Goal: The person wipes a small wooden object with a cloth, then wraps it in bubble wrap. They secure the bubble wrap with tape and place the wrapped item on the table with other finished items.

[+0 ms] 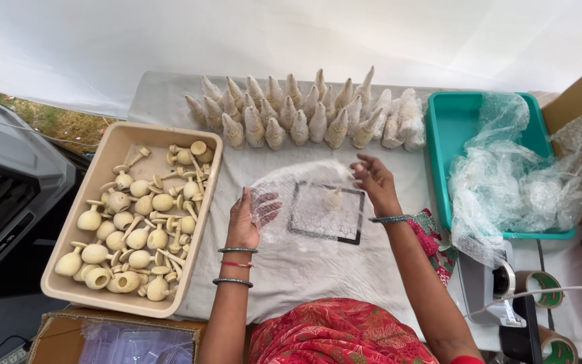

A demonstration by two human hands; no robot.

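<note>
Left hand [242, 226] pinches the flimsy, slippery bubble-wrap sheet [298, 195] by its near edge; right hand [374, 180], fingers loosely spread, hovers above its far edge.

A small craft packing workshop, set up under a white canopy with grass showing at the left edge. A cloth-covered table [170, 94] carries rows of wrapped clay pieces [298, 111] along its far edge, a beige tray [112, 145] of bare ones at the left edge, and a teal bin [449, 114] of bubble wrap [506, 175] at the right. A tape dispenser [496, 290] and tape rolls [540, 286] sit at the near right corner.
</note>
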